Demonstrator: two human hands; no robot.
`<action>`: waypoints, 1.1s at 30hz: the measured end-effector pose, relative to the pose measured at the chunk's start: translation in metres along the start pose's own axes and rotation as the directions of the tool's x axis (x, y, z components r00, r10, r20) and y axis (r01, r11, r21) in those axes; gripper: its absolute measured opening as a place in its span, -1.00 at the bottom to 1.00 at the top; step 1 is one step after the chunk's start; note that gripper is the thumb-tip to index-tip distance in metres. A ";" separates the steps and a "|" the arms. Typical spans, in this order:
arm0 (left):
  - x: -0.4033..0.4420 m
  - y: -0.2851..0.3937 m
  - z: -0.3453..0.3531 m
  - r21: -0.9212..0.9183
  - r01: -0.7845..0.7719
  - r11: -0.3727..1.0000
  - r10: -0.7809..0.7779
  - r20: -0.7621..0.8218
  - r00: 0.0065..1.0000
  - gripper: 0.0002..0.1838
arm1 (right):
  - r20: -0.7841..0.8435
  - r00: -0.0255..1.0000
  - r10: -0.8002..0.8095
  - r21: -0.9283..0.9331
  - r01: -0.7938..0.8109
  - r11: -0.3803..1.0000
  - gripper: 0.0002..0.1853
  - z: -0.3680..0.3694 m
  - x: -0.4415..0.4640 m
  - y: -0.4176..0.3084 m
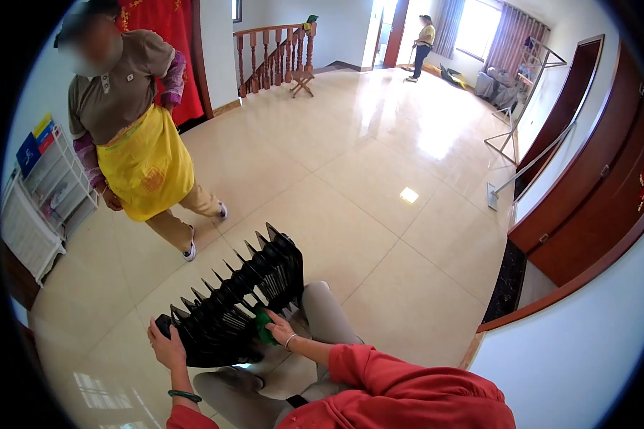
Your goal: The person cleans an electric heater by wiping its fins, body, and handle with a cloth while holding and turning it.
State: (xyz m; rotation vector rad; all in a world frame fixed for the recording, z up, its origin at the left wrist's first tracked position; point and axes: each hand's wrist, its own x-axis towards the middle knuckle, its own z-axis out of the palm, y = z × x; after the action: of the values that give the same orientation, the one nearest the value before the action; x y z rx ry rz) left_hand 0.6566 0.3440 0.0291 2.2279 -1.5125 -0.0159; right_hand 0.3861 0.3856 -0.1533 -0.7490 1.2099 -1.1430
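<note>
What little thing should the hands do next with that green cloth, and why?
Maybe slide the green cloth along the black rack, because the right hand holds it there and the left hand grips one end.

No word, number or brand can be read. Only marks show: a faint orange emblem on the yellow apron (136,151), a white squiggle on a blue panel (28,154) left of the apron, and, above the apron and to its right, gold figures (too small and blurred to make out) on the red cloth (184,43).
</note>
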 end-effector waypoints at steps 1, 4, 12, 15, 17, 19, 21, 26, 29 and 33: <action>-0.001 0.005 0.000 -0.004 0.008 1.000 -0.008 0.010 1.000 -0.39 | -0.003 1.000 -0.001 -0.002 0.001 1.000 -0.38 -0.002 0.000 -0.003; 0.001 0.005 0.006 -0.020 -0.002 1.000 0.002 0.002 1.000 -0.39 | -0.083 0.996 -0.016 -0.098 0.007 0.995 -0.40 -0.001 0.001 -0.014; -0.007 0.017 -0.005 0.033 -0.021 0.999 0.022 -0.019 1.000 -0.38 | -0.032 0.993 0.111 -0.356 -0.115 0.927 -0.44 -0.018 0.006 -0.041; -0.012 0.024 -0.011 0.031 -0.008 0.999 0.008 -0.007 1.000 -0.39 | -0.009 0.999 -0.035 -0.198 0.032 0.980 -0.44 -0.011 -0.013 -0.044; -0.018 0.030 -0.015 0.010 -0.001 1.000 0.000 0.009 1.000 -0.39 | -0.014 0.972 -0.234 -0.221 0.225 0.949 -0.42 -0.007 -0.042 -0.071; -0.027 0.041 -0.026 0.027 0.015 1.000 -0.015 0.013 1.000 -0.39 | 0.028 0.892 -0.450 -0.224 0.444 0.867 -0.38 -0.010 -0.070 -0.110; -0.030 0.044 -0.028 0.022 0.019 1.000 -0.020 0.015 1.000 -0.39 | 0.027 0.855 -0.518 -0.260 0.507 0.822 -0.36 -0.008 -0.086 -0.140; -0.045 0.080 -0.029 0.014 0.023 1.000 -0.023 0.007 1.000 -0.39 | -0.017 0.796 -0.605 -0.365 0.558 0.745 -0.34 -0.039 -0.103 -0.169; -0.048 0.092 -0.029 0.030 0.000 1.000 0.000 -0.001 1.000 -0.39 | 0.020 0.809 -0.588 -0.371 0.552 0.747 -0.36 -0.055 -0.096 -0.157; -0.034 0.058 -0.036 0.032 0.003 0.999 -0.003 0.007 1.000 -0.39 | 0.066 0.768 -0.637 -0.601 0.540 0.589 -0.38 -0.020 -0.080 -0.112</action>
State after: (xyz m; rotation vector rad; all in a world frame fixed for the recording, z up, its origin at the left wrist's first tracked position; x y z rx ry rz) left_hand 0.6012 0.3692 0.0751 2.2578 -1.5235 -0.0004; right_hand 0.3407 0.4300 -0.0300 -1.6783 1.5319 -1.3864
